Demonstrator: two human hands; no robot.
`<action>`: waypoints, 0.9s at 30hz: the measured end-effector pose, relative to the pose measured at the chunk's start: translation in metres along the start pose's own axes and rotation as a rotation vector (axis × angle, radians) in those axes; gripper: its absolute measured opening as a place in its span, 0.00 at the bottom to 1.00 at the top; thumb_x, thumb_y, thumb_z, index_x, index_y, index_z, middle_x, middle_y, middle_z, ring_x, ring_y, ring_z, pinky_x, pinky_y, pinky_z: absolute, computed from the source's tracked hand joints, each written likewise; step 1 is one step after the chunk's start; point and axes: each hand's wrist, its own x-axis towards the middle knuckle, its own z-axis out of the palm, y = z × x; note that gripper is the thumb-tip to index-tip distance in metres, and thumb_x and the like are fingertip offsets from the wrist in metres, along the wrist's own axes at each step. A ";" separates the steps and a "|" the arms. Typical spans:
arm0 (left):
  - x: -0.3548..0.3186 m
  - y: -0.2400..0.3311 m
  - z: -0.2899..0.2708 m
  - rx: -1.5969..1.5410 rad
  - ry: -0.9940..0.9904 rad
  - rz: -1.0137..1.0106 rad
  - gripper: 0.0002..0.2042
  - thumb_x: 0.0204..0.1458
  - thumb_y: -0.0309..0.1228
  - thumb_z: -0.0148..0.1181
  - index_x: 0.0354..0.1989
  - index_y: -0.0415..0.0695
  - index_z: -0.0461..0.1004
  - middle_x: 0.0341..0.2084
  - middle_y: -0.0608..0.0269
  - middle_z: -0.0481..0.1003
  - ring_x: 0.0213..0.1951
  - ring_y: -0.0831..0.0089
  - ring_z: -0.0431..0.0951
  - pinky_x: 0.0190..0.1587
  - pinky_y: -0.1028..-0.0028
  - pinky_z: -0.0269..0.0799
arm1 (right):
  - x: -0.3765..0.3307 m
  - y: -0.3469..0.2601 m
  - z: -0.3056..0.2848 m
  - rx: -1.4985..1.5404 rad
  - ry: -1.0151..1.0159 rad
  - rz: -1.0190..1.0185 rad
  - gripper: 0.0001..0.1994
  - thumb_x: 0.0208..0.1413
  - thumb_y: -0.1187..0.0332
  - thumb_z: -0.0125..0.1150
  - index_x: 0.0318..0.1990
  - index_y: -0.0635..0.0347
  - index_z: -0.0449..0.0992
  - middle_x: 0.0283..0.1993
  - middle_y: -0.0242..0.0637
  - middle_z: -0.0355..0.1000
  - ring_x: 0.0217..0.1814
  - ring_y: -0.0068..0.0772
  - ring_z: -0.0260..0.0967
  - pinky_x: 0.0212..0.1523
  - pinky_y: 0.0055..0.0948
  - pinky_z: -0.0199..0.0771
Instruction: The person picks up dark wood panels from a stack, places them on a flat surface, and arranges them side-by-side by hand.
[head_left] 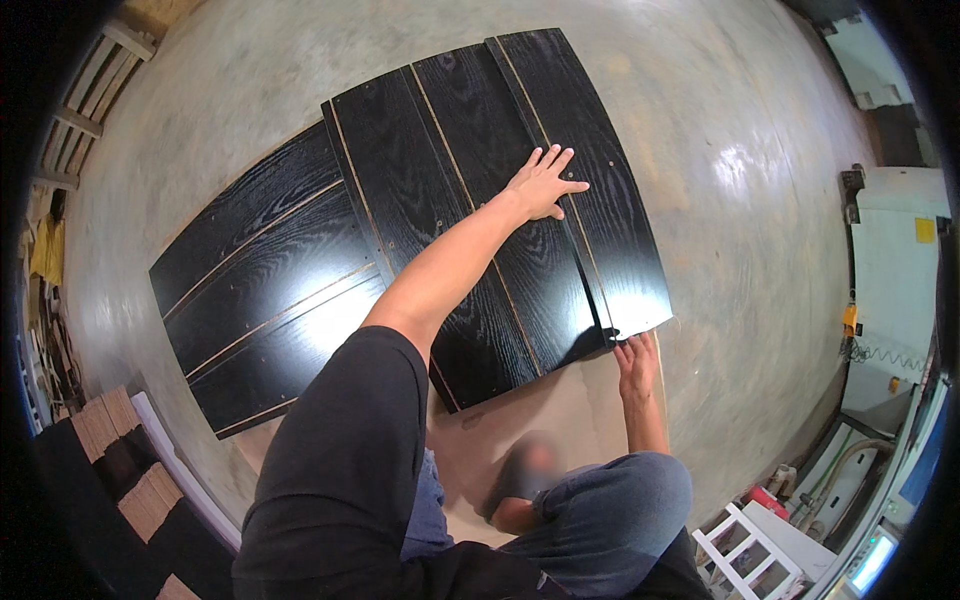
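Long black wood-grain boards with thin tan lines lie side by side before me. My left hand (545, 185) is spread flat on the rightmost black board (575, 105), fingers apart and holding nothing. At that board's near end, my right hand (637, 372) has its fingers bent against the edge, close to the corner; their tips are partly hidden. This board overlaps the neighbouring black board (470, 100), with a dark narrow gap between them towards the near end. Small holes dot the surfaces.
More black boards (260, 260) lie at the left, angled away. Brown cardboard (490, 430) is under the near edge, on a smooth grey floor (730, 220). Stacked boards (140, 470) stand lower left; a white slatted frame (750, 555) and pale machine (895, 260) are at the right.
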 end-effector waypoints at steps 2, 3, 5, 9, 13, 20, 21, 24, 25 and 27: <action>0.000 -0.001 0.002 -0.007 0.009 -0.005 0.36 0.44 0.43 0.70 0.65 0.71 0.63 0.73 0.53 0.42 0.73 0.52 0.41 0.73 0.51 0.42 | 0.002 0.002 -0.002 -0.006 0.010 -0.011 0.34 0.60 0.71 0.56 0.72 0.58 0.48 0.52 0.41 0.66 0.52 0.32 0.68 0.54 0.32 0.72; -0.001 -0.001 0.003 -0.008 0.013 -0.010 0.36 0.44 0.43 0.70 0.65 0.71 0.63 0.73 0.53 0.42 0.73 0.52 0.41 0.73 0.51 0.42 | 0.002 0.002 0.001 -0.002 0.034 -0.015 0.34 0.60 0.71 0.56 0.72 0.58 0.48 0.51 0.40 0.66 0.52 0.32 0.68 0.54 0.32 0.72; -0.001 -0.001 0.006 -0.010 0.022 -0.019 0.37 0.44 0.43 0.70 0.65 0.71 0.63 0.73 0.53 0.42 0.73 0.52 0.41 0.73 0.52 0.41 | 0.002 0.002 0.003 0.008 0.049 -0.019 0.35 0.60 0.70 0.57 0.72 0.58 0.48 0.51 0.40 0.66 0.51 0.31 0.68 0.55 0.32 0.72; -0.002 0.000 0.004 -0.013 0.013 -0.022 0.36 0.44 0.43 0.70 0.65 0.71 0.63 0.73 0.52 0.42 0.73 0.51 0.41 0.73 0.52 0.41 | 0.001 0.002 0.003 0.019 0.059 -0.014 0.34 0.60 0.71 0.57 0.72 0.57 0.49 0.50 0.39 0.66 0.51 0.31 0.68 0.54 0.32 0.72; -0.002 0.000 0.004 -0.015 0.014 -0.020 0.36 0.44 0.43 0.70 0.65 0.71 0.64 0.73 0.52 0.42 0.73 0.52 0.41 0.73 0.52 0.41 | 0.000 0.002 0.003 0.026 0.021 -0.025 0.34 0.60 0.71 0.56 0.72 0.57 0.49 0.49 0.38 0.67 0.50 0.30 0.68 0.53 0.31 0.73; 0.003 0.005 -0.002 -0.005 -0.015 -0.024 0.36 0.44 0.43 0.70 0.65 0.72 0.63 0.73 0.52 0.41 0.73 0.52 0.40 0.73 0.52 0.41 | -0.004 -0.003 0.006 0.016 0.054 -0.029 0.35 0.60 0.71 0.57 0.72 0.59 0.48 0.48 0.38 0.67 0.49 0.31 0.68 0.53 0.31 0.73; 0.001 0.002 -0.001 0.001 -0.019 -0.023 0.37 0.44 0.43 0.70 0.66 0.72 0.62 0.73 0.52 0.41 0.73 0.52 0.40 0.73 0.51 0.41 | -0.003 -0.002 0.007 0.011 0.038 -0.030 0.35 0.60 0.71 0.57 0.72 0.59 0.48 0.48 0.38 0.67 0.49 0.31 0.68 0.53 0.31 0.73; -0.010 -0.012 -0.002 0.019 0.009 -0.034 0.39 0.46 0.45 0.69 0.68 0.73 0.57 0.73 0.51 0.40 0.73 0.51 0.39 0.72 0.50 0.40 | -0.005 -0.004 0.010 -0.014 0.054 -0.044 0.35 0.60 0.70 0.58 0.72 0.59 0.48 0.50 0.41 0.66 0.50 0.33 0.67 0.53 0.32 0.73; -0.015 -0.013 -0.007 0.023 0.040 -0.032 0.39 0.47 0.46 0.68 0.69 0.73 0.56 0.73 0.50 0.40 0.73 0.51 0.39 0.72 0.50 0.40 | -0.009 -0.005 0.007 -0.020 0.078 -0.052 0.35 0.60 0.70 0.58 0.71 0.59 0.48 0.50 0.43 0.65 0.50 0.33 0.67 0.53 0.33 0.74; -0.031 -0.021 -0.026 0.055 0.087 -0.004 0.40 0.49 0.47 0.66 0.71 0.71 0.51 0.72 0.48 0.41 0.73 0.51 0.39 0.72 0.48 0.41 | -0.013 -0.010 -0.011 -0.021 0.145 -0.113 0.33 0.60 0.69 0.58 0.70 0.59 0.50 0.54 0.45 0.63 0.53 0.35 0.66 0.52 0.34 0.74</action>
